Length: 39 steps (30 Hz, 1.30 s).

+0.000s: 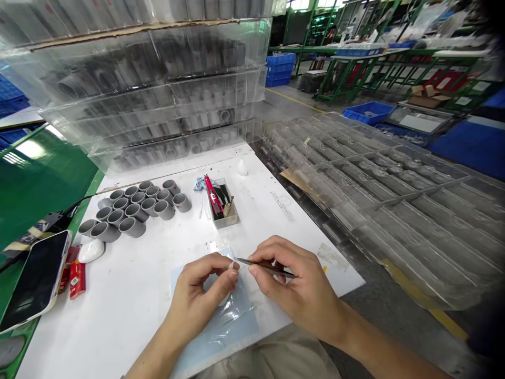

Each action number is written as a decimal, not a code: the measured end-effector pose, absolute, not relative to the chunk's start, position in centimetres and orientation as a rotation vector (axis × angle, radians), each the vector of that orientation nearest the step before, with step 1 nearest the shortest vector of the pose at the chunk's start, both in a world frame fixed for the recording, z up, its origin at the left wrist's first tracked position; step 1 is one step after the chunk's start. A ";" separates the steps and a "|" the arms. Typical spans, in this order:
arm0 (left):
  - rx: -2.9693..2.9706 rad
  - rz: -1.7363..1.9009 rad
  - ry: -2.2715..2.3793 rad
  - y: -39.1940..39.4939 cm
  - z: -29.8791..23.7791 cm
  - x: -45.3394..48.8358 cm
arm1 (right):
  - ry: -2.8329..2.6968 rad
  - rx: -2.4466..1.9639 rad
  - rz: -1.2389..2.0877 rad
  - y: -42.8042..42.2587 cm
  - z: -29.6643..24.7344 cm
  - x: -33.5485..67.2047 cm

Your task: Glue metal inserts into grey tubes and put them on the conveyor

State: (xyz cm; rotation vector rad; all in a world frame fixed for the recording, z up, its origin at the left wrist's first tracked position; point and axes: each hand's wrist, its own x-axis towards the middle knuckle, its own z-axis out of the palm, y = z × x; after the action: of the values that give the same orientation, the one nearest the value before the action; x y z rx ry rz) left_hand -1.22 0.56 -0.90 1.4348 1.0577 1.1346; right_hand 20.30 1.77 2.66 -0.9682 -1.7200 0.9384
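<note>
Near the front of the white tabletop, my left hand (205, 287) pinches a small whitish piece (232, 266) between thumb and fingertips; its exact kind is too small to make out. My right hand (290, 279) is closed around dark pointed tweezers (268, 267). Their tip reaches left to the piece, at or just beside it; whether they touch I cannot tell. Under both hands lie a light blue sheet (240, 329) and a shiny clear plastic bag (232, 310), partly covered by my left hand.
Several grey cylinders (132, 227) stand at the left, near a phone (35, 279) and red packets (77, 279). A small box (226, 222) holds a red cutter (213, 196). Behind rise stacked clear trays (177, 100); more clear trays (394, 195) lie right of the table.
</note>
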 end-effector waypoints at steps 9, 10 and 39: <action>1.382 1.141 1.083 0.2 -0.3 -0.8 | -1.690 -0.979 0.889 1.8 3.1 20.4; 1.375 1.141 1.085 0.2 -0.2 -0.7 | -1.691 -0.977 0.889 1.8 3.1 20.5; 1.436 1.162 1.159 0.2 -0.3 -0.7 | -1.690 -1.016 0.880 1.3 3.0 22.1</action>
State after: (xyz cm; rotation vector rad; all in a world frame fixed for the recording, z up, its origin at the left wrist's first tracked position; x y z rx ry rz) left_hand -0.70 0.21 -0.29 1.4355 1.1586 1.1620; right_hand 22.13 1.32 2.97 -1.0159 -1.6898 0.8800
